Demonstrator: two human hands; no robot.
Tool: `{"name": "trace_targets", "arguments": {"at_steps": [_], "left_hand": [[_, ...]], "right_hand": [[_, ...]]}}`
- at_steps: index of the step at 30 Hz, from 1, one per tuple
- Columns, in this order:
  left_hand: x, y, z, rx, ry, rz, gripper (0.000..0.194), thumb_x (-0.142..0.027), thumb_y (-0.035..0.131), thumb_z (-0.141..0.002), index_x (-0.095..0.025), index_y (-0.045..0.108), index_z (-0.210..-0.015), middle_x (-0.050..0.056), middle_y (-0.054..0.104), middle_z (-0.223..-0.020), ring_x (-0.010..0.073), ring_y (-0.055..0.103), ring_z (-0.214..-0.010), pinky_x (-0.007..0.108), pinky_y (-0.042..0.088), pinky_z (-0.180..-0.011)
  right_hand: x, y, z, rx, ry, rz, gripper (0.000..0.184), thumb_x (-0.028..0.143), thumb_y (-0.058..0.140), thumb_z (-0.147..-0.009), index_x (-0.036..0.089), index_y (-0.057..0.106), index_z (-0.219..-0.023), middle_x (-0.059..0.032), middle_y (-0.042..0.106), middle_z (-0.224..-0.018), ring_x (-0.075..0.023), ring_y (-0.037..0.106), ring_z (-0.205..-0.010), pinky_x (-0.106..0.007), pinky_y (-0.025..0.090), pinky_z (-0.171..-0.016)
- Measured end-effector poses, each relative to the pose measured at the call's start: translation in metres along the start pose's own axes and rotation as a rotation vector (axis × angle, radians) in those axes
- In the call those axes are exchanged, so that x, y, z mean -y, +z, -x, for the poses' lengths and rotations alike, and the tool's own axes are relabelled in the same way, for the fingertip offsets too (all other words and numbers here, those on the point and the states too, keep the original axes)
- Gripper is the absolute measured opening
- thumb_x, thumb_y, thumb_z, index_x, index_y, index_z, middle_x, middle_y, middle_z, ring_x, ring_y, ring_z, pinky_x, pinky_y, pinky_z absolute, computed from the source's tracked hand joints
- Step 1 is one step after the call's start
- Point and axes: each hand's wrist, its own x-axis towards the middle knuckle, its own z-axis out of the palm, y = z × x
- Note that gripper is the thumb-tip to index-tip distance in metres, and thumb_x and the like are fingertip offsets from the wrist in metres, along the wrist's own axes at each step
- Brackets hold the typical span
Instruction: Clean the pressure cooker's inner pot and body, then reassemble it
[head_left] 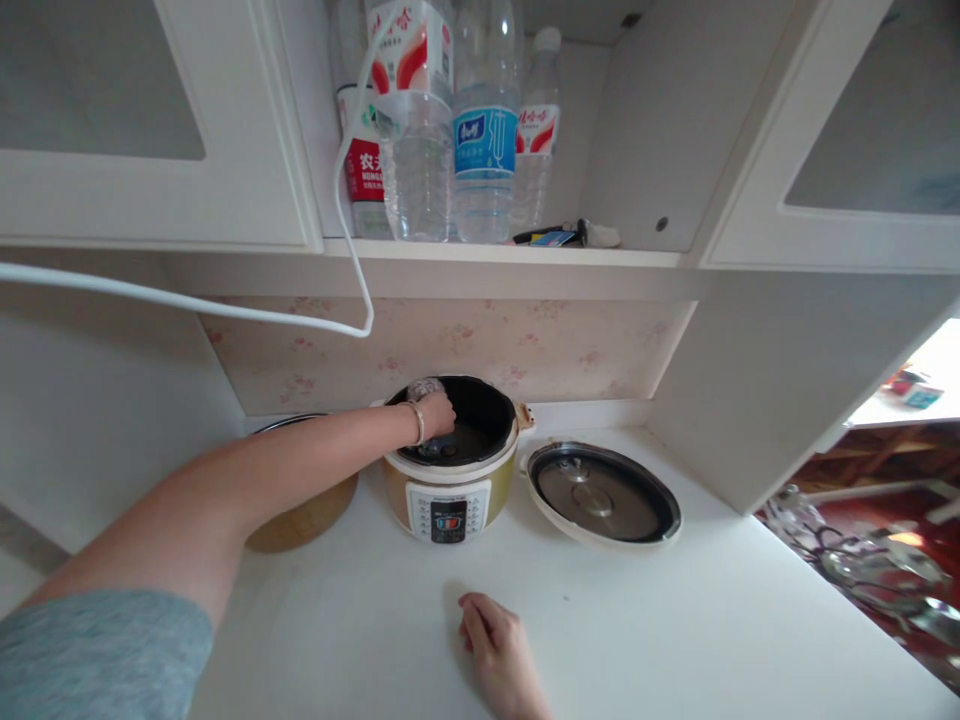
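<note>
My left hand (436, 414) reaches into the open electric pressure cooker (427, 500), its fingers closed on a crumpled patterned cloth (425, 386). Part of the cloth shows above the knuckles, against the dark inner wall; the rest is hidden by the hand. On the worktop in front of the cooker rests my right hand (495, 640), fingers curled in and nothing visible in them. The cooker's detached round lid (600, 500) lies to its right, with its dark inner side up.
Behind my left forearm stands a round brown vessel (300, 525), partly covered. Overhead, an open cabinet shelf (502, 252) holds several plastic bottles (484, 150) and small items. A white cable (225, 312) hangs across the upper left. Side panels (750, 380) flank the white worktop (615, 620).
</note>
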Motion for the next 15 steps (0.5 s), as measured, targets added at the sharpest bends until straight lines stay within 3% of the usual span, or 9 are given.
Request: {"name": "trace_targets", "arguments": {"at_steps": [2, 4, 7, 10, 15], "left_hand": [[0.001, -0.002, -0.006, -0.017, 0.107, 0.022, 0.021, -0.007, 0.061, -0.062, -0.024, 0.063, -0.049, 0.015, 0.072, -0.086, 0.0314, 0.053, -0.116, 0.044, 0.033, -0.103], [0.000, -0.007, -0.012, -0.003, 0.311, 0.008, 0.019, -0.010, 0.060, -0.066, -0.026, 0.070, -0.065, 0.011, 0.070, -0.102, 0.0254, 0.050, -0.121, 0.035, 0.034, -0.104], [-0.002, -0.014, -0.022, 0.037, 0.476, -0.210, 0.024, -0.013, 0.056, -0.073, -0.028, 0.072, -0.084, 0.004, 0.065, -0.118, 0.0190, 0.049, -0.122, 0.027, 0.035, -0.103], [0.000, -0.014, -0.029, 0.031, 0.326, -0.403, 0.027, -0.008, 0.051, -0.076, -0.025, 0.073, -0.081, 0.004, 0.067, -0.116, 0.0178, 0.050, -0.121, 0.027, 0.033, -0.104], [0.012, -0.001, -0.026, 0.029, 0.031, -0.467, 0.014, -0.009, 0.063, -0.067, -0.016, 0.074, -0.072, 0.013, 0.073, -0.089, 0.0275, 0.062, -0.099, 0.036, 0.041, -0.092]], "right_hand": [[0.000, 0.000, 0.000, -0.006, 0.002, 0.008, 0.043, 0.054, 0.039, -0.091, 0.022, 0.066, -0.085, -0.0039, 0.061, -0.068, -0.0171, 0.055, -0.061, -0.026, 0.042, -0.059], [-0.002, 0.001, -0.001, -0.013, 0.007, 0.022, 0.044, 0.055, 0.038, -0.091, 0.021, 0.065, -0.085, -0.0037, 0.061, -0.067, -0.0167, 0.055, -0.060, -0.025, 0.042, -0.058], [-0.005, 0.002, -0.002, -0.012, 0.003, 0.038, 0.046, 0.055, 0.037, -0.092, 0.020, 0.066, -0.087, -0.0039, 0.061, -0.067, -0.0159, 0.055, -0.060, -0.024, 0.042, -0.058], [-0.005, 0.002, -0.002, 0.003, -0.008, 0.036, 0.047, 0.054, 0.037, -0.092, 0.019, 0.068, -0.094, -0.0044, 0.063, -0.069, -0.0150, 0.056, -0.060, -0.023, 0.042, -0.058], [0.000, 0.000, -0.001, -0.005, -0.011, 0.035, 0.045, 0.051, 0.039, -0.093, 0.019, 0.070, -0.098, -0.0038, 0.062, -0.070, -0.0139, 0.055, -0.060, -0.022, 0.042, -0.058]]}}
